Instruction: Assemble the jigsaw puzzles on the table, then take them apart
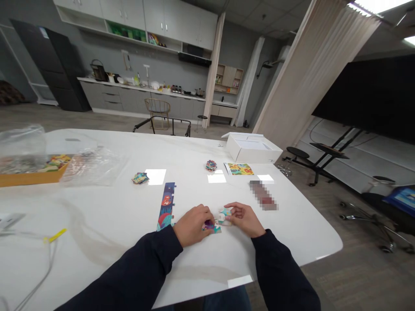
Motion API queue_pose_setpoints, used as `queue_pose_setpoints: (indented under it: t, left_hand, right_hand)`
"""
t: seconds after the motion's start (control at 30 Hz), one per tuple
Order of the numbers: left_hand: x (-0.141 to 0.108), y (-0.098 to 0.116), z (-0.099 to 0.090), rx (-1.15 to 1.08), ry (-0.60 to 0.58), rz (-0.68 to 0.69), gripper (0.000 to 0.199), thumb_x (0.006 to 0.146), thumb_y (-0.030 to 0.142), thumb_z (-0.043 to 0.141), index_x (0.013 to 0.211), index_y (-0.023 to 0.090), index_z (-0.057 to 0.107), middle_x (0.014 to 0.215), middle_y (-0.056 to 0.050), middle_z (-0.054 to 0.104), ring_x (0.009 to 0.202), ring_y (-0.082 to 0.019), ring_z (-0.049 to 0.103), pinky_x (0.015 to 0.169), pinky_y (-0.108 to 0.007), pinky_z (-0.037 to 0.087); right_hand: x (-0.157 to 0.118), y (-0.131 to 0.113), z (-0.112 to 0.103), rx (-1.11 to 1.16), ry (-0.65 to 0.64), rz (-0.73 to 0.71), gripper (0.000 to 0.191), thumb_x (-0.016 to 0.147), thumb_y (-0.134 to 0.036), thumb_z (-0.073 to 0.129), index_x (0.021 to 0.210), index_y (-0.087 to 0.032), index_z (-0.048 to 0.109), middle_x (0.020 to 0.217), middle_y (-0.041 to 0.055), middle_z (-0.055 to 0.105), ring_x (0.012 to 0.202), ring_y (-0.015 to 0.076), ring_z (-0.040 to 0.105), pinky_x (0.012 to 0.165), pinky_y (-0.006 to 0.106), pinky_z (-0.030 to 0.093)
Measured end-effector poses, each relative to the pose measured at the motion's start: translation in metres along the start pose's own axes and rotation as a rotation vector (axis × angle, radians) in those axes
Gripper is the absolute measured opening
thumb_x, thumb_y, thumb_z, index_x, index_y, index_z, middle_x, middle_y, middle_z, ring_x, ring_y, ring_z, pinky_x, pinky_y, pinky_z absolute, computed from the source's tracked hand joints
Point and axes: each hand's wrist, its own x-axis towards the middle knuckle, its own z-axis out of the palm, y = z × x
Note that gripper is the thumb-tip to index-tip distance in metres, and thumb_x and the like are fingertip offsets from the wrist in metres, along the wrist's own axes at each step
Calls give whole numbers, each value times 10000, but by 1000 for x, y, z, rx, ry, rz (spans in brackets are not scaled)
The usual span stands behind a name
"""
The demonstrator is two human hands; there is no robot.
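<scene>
My right hand (244,218) pinches a light jigsaw puzzle piece (224,214) between thumb and fingers, just above the white table. Close beside it, my left hand (193,224) has its fingers closed over another puzzle piece (214,229), purple and teal, lying low at the tabletop; the fingers hide part of it. To the left of my left hand lies a joined strip of puzzle pieces (167,203) in dark blue, red and teal. Farther off are two small piles of pieces, one pile (140,178) to the left and one pile (211,165) near the middle.
An open white box (254,149) stands at the back right, with a colourful picture card (240,169) in front. A blurred-out flat object (263,195) lies at right. At left are an orange tray (32,178), a clear plastic bag (94,166) and a cable with a yellow tag (57,235).
</scene>
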Motion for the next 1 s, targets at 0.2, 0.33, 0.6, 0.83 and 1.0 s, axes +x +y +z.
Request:
queue_pose_setpoints:
  t: [0.2, 0.33, 0.6, 0.83, 1.0]
  left_hand:
    - [1, 2, 2, -16, -44, -52, 112, 807, 199, 787, 911, 211, 749, 974, -48, 676, 968, -225, 613, 878, -335, 488]
    - [1, 4, -2, -29, -58, -73, 103, 813, 190, 773, 913, 208, 753, 986, -46, 683, 981, -223, 611, 898, -334, 483]
    - [1, 0, 3, -28, -32, -51, 83, 818, 205, 773, 899, 223, 763, 973, -40, 685, 968, -218, 610, 879, -326, 482]
    - [1, -8, -4, 64, 70, 24, 103, 850, 264, 746, 945, 226, 740, 998, -48, 680, 973, -232, 615, 888, -360, 491]
    - [-16, -78, -59, 278, 588, -206, 175, 880, 200, 642, 1054, 219, 628, 1046, -67, 658, 1027, -259, 609, 976, -421, 481]
  right_hand:
    - [-24, 16, -1, -247, 61, -106, 401, 810, -453, 758, 1079, -157, 774, 706, -5, 581, 602, 123, 510, 571, 268, 440]
    - [-21, 16, 2, -467, 103, -247, 294, 854, -380, 710, 1066, -200, 802, 718, -7, 528, 603, 126, 456, 611, 281, 444]
    - [-22, 15, 6, -542, 110, -265, 197, 815, -335, 765, 971, -220, 801, 793, 6, 569, 562, 112, 416, 590, 288, 432]
    - [-5, 10, 0, -407, 271, -187, 355, 885, -483, 640, 1029, -175, 742, 774, 27, 620, 620, 149, 528, 609, 282, 459]
    - [38, 6, -10, -534, 159, -137, 413, 874, -564, 581, 937, -184, 727, 724, 27, 657, 541, 157, 555, 564, 289, 435]
